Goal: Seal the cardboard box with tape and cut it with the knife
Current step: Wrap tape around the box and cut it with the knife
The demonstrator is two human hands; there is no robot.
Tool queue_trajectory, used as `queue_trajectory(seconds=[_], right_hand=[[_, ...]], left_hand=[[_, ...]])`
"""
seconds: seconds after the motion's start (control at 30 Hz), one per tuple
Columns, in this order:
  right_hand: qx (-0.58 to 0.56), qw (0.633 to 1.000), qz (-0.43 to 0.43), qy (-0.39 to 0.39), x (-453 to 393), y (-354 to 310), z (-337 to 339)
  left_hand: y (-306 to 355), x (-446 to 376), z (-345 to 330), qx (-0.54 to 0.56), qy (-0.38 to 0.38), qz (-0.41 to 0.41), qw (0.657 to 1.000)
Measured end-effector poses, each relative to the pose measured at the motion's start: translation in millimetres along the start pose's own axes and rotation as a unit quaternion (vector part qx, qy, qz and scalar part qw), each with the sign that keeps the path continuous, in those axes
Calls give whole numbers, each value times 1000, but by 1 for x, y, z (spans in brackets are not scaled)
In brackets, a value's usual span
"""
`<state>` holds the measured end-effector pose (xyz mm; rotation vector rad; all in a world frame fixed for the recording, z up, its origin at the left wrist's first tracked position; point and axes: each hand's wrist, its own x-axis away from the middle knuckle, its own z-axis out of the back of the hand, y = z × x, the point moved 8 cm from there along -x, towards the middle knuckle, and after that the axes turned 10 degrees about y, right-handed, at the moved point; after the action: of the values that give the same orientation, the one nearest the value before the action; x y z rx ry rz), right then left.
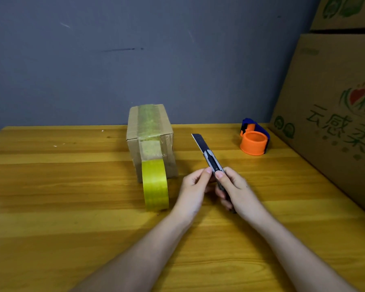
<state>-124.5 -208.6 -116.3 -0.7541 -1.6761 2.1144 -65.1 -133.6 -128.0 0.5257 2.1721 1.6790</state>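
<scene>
Head view: your right hand (238, 190) grips the knife (211, 161), left hand (195, 186) pinching its handle. Left of your hands, the tape roll (155, 184) touches the taped cardboard box (151, 135).

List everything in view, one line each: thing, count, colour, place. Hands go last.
cardboard box: one, brown, taped over top and front, table centre, near the wall.
tape roll: one, yellow-green, standing on edge against the box front, its strip running up onto the box.
utility knife: one, grey and black, blade extended, held above the table right of the box.
tape dispenser: one, orange and blue, far right of the table.
large cartons: two, brown with green print, stacked at the right edge.
table: one, yellow wood.
wall: grey-blue, behind.
left hand: on the knife body.
right hand: gripping the knife handle.
</scene>
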Motion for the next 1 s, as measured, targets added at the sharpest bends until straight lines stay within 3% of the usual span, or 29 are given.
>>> queue_trajectory(seconds=[0.17,0.37,0.53,0.73,0.87,1.0], right_hand=[[-25,999,-17,-26,-2,4,-2],[-26,1000,10,8,-2,-4,2],[-102,995,20,3,-1,-24,1],[-76,995,52,-26,6,-61,-18],[-51,997,58,-27,8,-74,-33],[-26,998,46,-32,7,-76,-47]], left_hand=[[4,1,1,-20,4,-12,1000],[16,10,-2,-91,14,-85,992],[44,27,-7,-134,-46,-111,984],[93,39,17,-158,-77,-114,978],[126,44,53,-148,-40,-146,977],[138,41,106,-127,82,-183,971]])
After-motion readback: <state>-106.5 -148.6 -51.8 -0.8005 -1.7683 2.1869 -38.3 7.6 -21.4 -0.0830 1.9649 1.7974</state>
